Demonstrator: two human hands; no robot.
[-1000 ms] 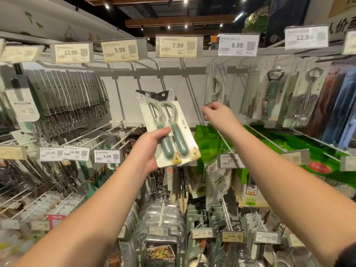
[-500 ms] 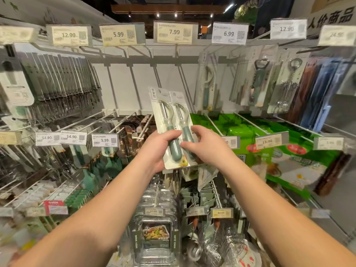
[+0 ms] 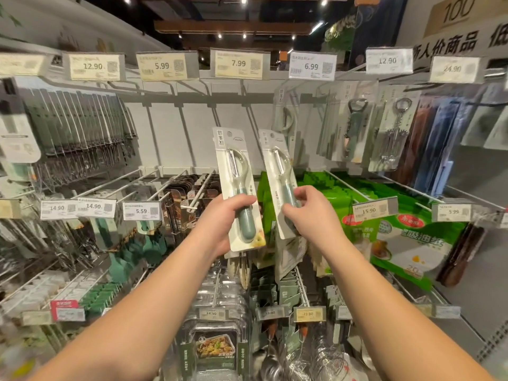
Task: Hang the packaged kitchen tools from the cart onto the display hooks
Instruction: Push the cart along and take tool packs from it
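I hold two packaged peelers with grey-green handles in front of the display wall. My left hand (image 3: pixel 224 220) grips the lower half of one peeler pack (image 3: pixel 236 166), held upright. My right hand (image 3: pixel 305 213) grips the second peeler pack (image 3: pixel 277 160), which tilts slightly left. The two packs are apart. Behind them, under the 6.99 tag (image 3: pixel 312 66), one more peeler pack (image 3: pixel 286 116) hangs on its hook. Bare hooks (image 3: pixel 217 103) run under the 5.99 and 7.99 tags. The cart is out of view.
Bottle openers (image 3: pixel 354 127) and corkscrews (image 3: pixel 395 130) hang to the right. Dark utensils (image 3: pixel 79 125) fill the left hooks. Green bags (image 3: pixel 398 224) lie on the middle row, with price tags (image 3: pixel 141 210) on hook ends. Containers (image 3: pixel 217 347) hang low in front.
My right hand came down from the 6.99 hook, took one peeler pack from the pair in my left hand and drew it right. The view tilted and shifted slightly.
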